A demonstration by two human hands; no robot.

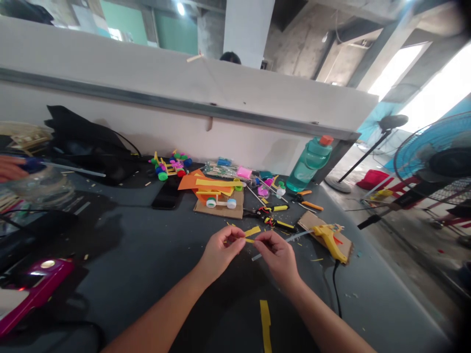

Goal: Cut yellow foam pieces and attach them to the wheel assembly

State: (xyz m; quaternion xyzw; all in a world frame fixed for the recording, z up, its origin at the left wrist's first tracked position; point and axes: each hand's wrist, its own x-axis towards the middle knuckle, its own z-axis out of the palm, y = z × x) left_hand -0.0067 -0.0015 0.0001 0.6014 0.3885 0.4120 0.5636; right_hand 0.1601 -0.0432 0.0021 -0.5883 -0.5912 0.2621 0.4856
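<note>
Between my two hands, above the dark table (147,284), runs a thin yellow paper strip (249,240). My left hand (225,245) pinches one end with thumb and fingers, and my right hand (276,255) pinches the other. Just behind them a wider yellow paper piece (253,231) lies on the table. A longer yellow strip (265,326) rests between my forearms, near the front. Past my right hand sits a yellow hot glue gun (331,241) on a cardboard piece (307,221), with a clear glue stick (300,235) close by.
Pliers with yellow handles (279,224), orange-handled pliers (311,203) and a teal bottle (309,164) stand or lie behind. Orange paper (191,181), a small wheeled model (221,201) and a phone (166,193) lie further back. Another person's hand (13,168) is at left.
</note>
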